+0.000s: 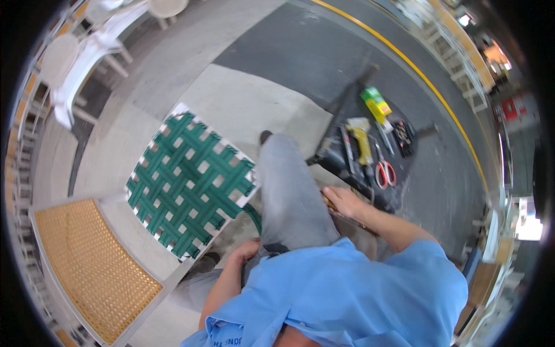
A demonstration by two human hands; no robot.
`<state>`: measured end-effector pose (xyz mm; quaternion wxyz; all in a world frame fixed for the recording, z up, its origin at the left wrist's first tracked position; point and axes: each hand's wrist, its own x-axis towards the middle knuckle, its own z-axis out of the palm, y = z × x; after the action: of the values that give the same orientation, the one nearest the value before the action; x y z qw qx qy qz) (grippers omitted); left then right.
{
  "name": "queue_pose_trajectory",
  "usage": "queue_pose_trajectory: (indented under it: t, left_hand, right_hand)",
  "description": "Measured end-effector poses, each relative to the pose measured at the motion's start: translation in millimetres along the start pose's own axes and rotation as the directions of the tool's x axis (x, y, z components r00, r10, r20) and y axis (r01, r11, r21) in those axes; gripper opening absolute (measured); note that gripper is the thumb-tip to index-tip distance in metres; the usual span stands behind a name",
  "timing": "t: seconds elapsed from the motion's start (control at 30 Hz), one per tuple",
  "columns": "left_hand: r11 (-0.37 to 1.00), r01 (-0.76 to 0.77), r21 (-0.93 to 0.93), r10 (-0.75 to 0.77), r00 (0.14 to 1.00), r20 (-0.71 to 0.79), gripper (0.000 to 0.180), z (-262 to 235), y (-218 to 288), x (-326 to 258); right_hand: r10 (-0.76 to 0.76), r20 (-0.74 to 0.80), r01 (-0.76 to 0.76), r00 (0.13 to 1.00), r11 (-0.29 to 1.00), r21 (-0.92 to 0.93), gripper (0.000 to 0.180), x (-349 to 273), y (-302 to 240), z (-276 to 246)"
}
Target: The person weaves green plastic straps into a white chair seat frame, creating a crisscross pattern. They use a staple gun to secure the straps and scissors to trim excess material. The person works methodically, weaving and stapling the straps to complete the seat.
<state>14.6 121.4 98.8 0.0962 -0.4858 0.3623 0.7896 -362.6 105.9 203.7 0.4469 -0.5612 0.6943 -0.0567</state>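
Note:
A chair seat woven from green webbing straps (pixel 185 179) on a white frame stands in front of me, left of my knee. A loose green strap end (pixel 253 218) hangs from its near right corner. My left hand (pixel 247 250) is low by my lap near that strap, fingers curled; what they hold, if anything, is hidden. To the right of my thigh, my right hand (pixel 345 203) reaches down with fingers bent around something brownish, mostly hidden by the hand. Just beyond it lie scissors (pixel 385 172) with red-and-white handles.
A dark work surface (pixel 378 199) at my right carries a yellow tool with a pale head (pixel 361 141), a green-and-yellow box (pixel 376 102) and a black tool (pixel 403 137). A cane-woven panel (pixel 95 266) in a pale frame is at the near left. White chairs (pixel 60 58) stand far left.

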Motion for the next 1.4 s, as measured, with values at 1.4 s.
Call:
queue_pose_trajectory:
  t: [1.4]
  left_hand:
    - [-0.011, -0.606, -0.795, -0.106, 0.792, -0.602, 0.057, -28.6, 22.7, 15.3]
  right_hand:
    - [-0.625, -0.466, 0.715, 0.626, 0.698, 0.025, 0.026, 58.9, -152.1, 11.7]
